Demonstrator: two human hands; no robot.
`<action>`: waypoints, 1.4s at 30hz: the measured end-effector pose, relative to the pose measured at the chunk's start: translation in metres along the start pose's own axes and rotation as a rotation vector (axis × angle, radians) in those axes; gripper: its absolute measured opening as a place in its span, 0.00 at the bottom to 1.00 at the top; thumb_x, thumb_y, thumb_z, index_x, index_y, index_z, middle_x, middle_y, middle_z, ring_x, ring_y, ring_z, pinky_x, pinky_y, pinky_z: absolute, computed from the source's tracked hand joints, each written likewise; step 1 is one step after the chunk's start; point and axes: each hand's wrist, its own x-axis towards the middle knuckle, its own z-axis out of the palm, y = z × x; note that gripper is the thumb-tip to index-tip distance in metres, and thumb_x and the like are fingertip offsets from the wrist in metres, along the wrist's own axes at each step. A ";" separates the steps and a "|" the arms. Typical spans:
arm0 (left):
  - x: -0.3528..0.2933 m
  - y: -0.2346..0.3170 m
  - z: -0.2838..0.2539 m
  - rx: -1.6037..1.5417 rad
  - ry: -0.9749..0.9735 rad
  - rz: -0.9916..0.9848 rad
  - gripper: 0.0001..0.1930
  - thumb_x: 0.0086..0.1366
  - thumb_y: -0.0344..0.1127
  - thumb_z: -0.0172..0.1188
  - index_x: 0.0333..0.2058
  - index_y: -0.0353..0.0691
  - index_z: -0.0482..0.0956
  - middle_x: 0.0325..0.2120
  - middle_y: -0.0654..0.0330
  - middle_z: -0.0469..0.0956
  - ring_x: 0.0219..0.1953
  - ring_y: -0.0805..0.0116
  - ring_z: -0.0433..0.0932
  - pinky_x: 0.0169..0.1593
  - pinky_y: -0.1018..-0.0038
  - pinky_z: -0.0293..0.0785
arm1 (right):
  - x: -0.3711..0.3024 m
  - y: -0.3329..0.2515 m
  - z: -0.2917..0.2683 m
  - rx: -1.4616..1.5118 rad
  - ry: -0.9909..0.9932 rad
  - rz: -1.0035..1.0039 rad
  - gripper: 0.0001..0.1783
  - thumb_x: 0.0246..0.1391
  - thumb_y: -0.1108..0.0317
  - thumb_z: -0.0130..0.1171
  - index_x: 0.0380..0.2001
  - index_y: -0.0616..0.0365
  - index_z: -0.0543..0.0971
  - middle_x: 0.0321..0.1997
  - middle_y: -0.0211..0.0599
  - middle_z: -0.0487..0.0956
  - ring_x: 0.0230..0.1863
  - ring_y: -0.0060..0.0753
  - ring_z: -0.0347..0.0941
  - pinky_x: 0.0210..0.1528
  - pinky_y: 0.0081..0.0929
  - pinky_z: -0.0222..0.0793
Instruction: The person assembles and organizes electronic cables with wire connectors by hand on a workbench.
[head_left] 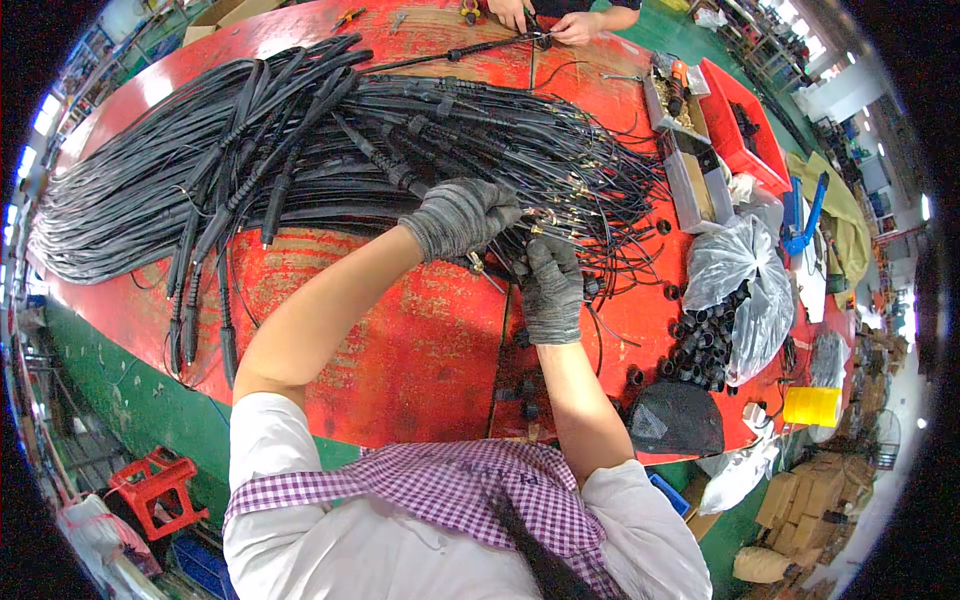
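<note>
A large bundle of black cables lies across the red table, its thin wire ends with brass-coloured fittings fanned out toward the right. My left hand, in a grey knit glove, is closed at the near edge of the bundle; its curled fingers hide what they hold. Just below it a brass fitting sticks out. Close by on the right, my right hand, gloved likewise, has its thumb pressed over bent fingers around a black cable. Much of that cable is hidden by the glove and the wires around it.
Black rings spill from a clear plastic bag on the right. Beyond stand grey parts boxes, a red bin and a blue tool. A yellow spool sits near right. Across the table, another person's hands handle a cable.
</note>
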 end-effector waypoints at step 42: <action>-0.022 0.014 -0.044 0.447 0.584 0.556 0.14 0.46 0.36 0.53 0.35 0.49 0.76 0.24 0.62 0.74 0.25 0.63 0.73 0.30 0.69 0.70 | 0.020 -0.028 0.074 0.142 -0.328 0.056 0.16 0.47 0.60 0.59 0.37 0.56 0.73 0.29 0.25 0.73 0.25 0.15 0.67 0.24 0.11 0.64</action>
